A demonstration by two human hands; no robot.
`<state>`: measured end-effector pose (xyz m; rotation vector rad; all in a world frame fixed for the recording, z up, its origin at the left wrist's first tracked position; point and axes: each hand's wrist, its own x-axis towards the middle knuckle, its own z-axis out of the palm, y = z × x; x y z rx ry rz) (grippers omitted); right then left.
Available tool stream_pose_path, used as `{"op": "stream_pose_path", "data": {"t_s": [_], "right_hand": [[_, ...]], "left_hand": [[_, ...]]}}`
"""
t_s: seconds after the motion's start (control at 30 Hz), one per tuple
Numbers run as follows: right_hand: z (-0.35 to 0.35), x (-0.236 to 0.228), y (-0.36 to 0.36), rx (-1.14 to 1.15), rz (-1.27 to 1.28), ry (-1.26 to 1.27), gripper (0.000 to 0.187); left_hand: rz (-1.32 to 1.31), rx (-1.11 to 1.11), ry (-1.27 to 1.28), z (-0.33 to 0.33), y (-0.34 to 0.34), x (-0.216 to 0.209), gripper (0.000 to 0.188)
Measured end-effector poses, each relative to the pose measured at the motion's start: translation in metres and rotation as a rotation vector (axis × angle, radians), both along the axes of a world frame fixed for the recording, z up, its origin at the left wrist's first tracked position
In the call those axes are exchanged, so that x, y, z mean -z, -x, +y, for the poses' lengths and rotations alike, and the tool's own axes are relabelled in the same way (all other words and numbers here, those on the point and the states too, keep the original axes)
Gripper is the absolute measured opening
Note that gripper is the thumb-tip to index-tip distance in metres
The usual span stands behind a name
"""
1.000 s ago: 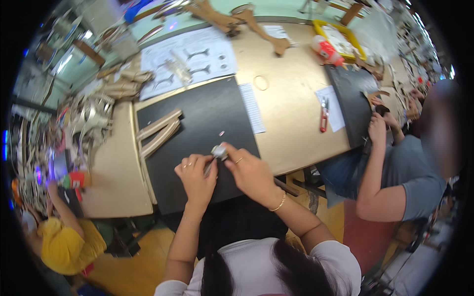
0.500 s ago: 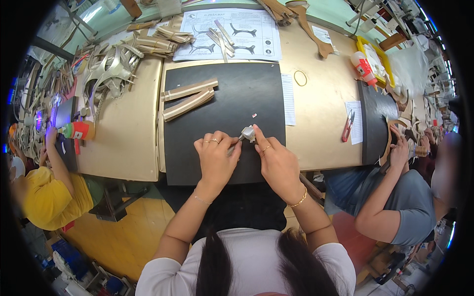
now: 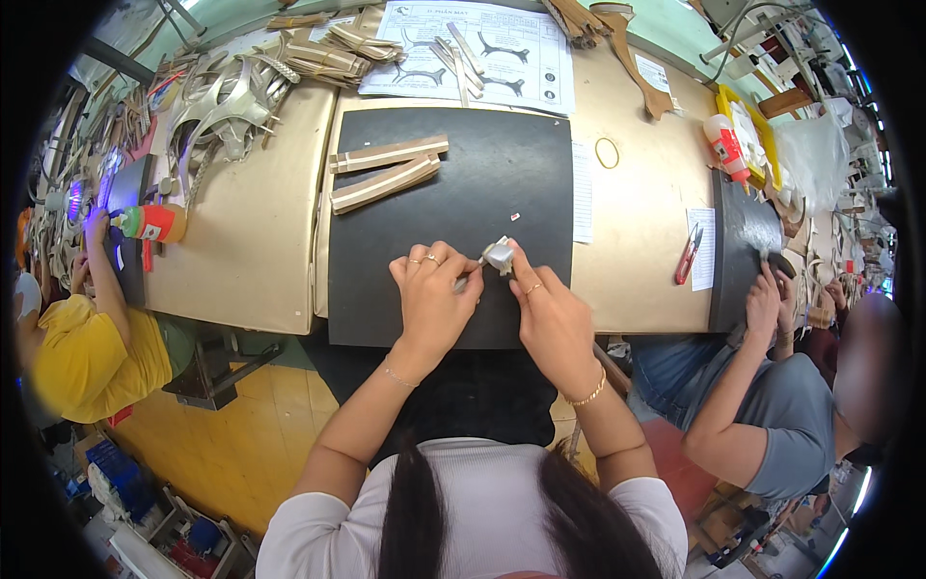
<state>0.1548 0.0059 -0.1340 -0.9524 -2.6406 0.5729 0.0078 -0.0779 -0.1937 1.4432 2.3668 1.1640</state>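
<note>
1. Here, both hands meet over the near part of the black mat (image 3: pixel 453 183), close to the front edge of the worktop (image 3: pixel 260 251), so the work sits right under the person's eyes.
2. The right hand (image 3: pixel 552 314) pinches a small silver-grey piece (image 3: pixel 499 255) between thumb and fingers. Its grip is closed on the piece, holding it a little above the mat.
3. The left hand (image 3: pixel 434 294) comes in from the other side. Its fingers are curled together, and their tips reach to the piece, likely to keep it steady. What they hold, if anything, is too small to see.
4. Two long tan strips (image 3: pixel 386 169) lie side by side at the far left corner of the mat, well apart from the hands. They are out of the way but easy to reach.
5. A paper sheet with drawings (image 3: pixel 502 53) lies past the far edge of the mat, where it can be looked at.
6. Red snips (image 3: pixel 687 255) rest on the worktop to the right of the mat.
7. Other people work at the left and right ends of the worktop.
</note>
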Motion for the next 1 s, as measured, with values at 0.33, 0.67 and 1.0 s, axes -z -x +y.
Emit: {"op": "stream_pose_path", "data": {"t_s": [0.33,0.67,1.0], "right_hand": [[0.000,0.002,0.004,-0.021,-0.001,-0.017,0.055],[0.001,0.013,0.002,0.017,-0.084,-0.019,0.049],[0.005,0.006,0.004,0.036,0.043,-0.034,0.051]], "left_hand": [[0.023,0.010,-0.014,0.001,-0.001,0.001,0.010],[0.052,-0.001,0.002,0.002,0.004,-0.002,0.011],[-0.027,0.007,0.035,-0.002,0.007,-0.002,0.007]]}}
